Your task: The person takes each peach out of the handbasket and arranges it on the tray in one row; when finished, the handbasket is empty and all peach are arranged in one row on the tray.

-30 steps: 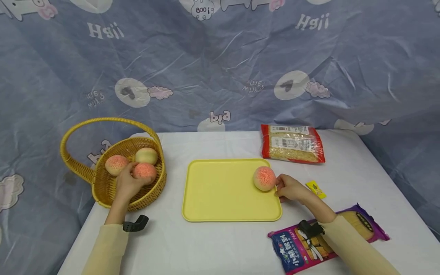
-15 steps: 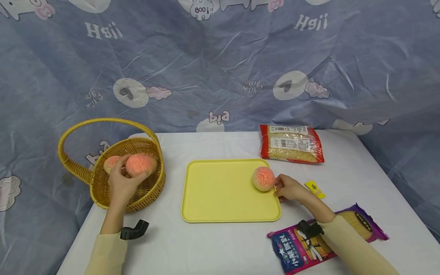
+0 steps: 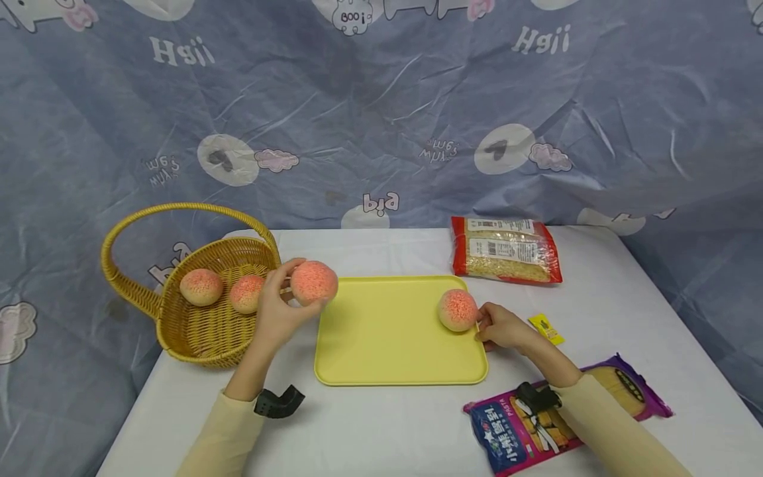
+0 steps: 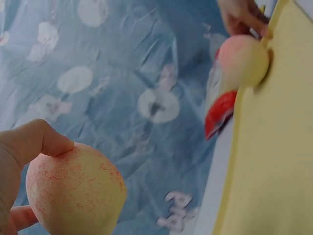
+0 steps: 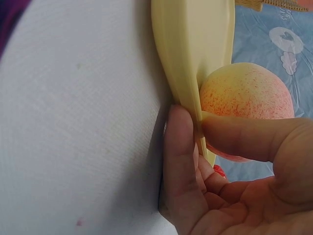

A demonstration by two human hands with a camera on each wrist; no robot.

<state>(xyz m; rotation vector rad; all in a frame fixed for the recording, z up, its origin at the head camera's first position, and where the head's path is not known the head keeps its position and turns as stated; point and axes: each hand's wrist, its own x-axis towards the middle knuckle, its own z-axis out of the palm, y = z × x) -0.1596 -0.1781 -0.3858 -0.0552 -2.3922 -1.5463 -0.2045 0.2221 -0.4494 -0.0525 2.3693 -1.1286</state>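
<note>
My left hand (image 3: 280, 308) grips a pink-and-cream peach (image 3: 314, 283), raised between the basket and the tray's left edge. In the left wrist view, the thumb and a finger curl round that peach (image 4: 76, 191). My right hand (image 3: 503, 326) pinches the right rim of the yellow tray (image 3: 387, 351). The right wrist view shows the thumb above the rim and fingers beneath it. A second peach (image 3: 458, 310) sits on the tray at its right side, close to the right thumb. Two more peaches lie in the wicker basket (image 3: 208, 334), one (image 3: 201, 287) left and one (image 3: 246, 294) right.
Behind the tray lies a red-edged clear bag of grain-like food (image 3: 507, 250). A small yellow packet (image 3: 546, 328) is right of the right hand. A purple pasta bag (image 3: 524, 430) lies partly under the right forearm. A patterned blue cloth (image 3: 381, 132) hangs behind the white table.
My left hand has lifted a peach out of the basket and carried it right, to the tray's left edge. My right hand has stayed at the tray rim.
</note>
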